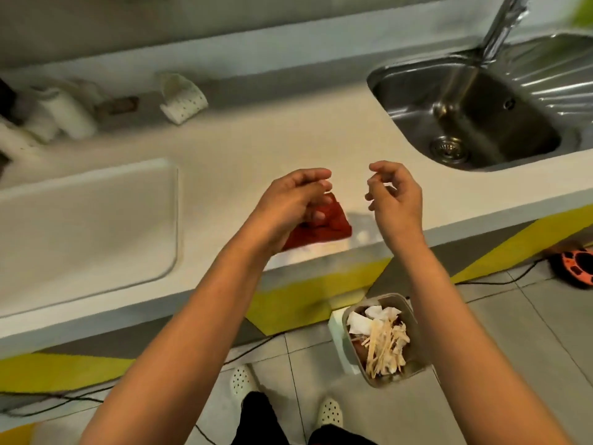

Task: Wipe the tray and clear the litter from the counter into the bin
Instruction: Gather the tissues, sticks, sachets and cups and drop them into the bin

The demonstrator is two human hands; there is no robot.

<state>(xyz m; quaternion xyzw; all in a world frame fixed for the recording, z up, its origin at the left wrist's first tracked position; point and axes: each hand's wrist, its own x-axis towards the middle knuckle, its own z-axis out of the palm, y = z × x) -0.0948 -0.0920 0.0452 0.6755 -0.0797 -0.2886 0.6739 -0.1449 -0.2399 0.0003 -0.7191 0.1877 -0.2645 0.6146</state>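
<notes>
The left hand (pixel 293 200) is above the front part of the counter (pixel 288 139), with its fingers curled, and it holds a red cloth (pixel 324 224) that hangs down under the palm and over the counter edge. The right hand (pixel 396 195) is just beside it, to the right, and apart from it; its fingers are loosely bent and the thumb is near the forefinger, but I cannot tell if something small is between them. To the left of the hands, the white tray (pixel 86 226) lies flat on the counter, near its front edge. Below the right forearm, on the tiled floor, stands the bin (pixel 414 335), close against the counter front; inside it are white crumpled paper and pale thin strips. At the far right the steel sink (pixel 465 117) is set in the counter, with the tap (pixel 500 27) above it. At the back left, white perforated objects lie on the counter, blurred.
</notes>
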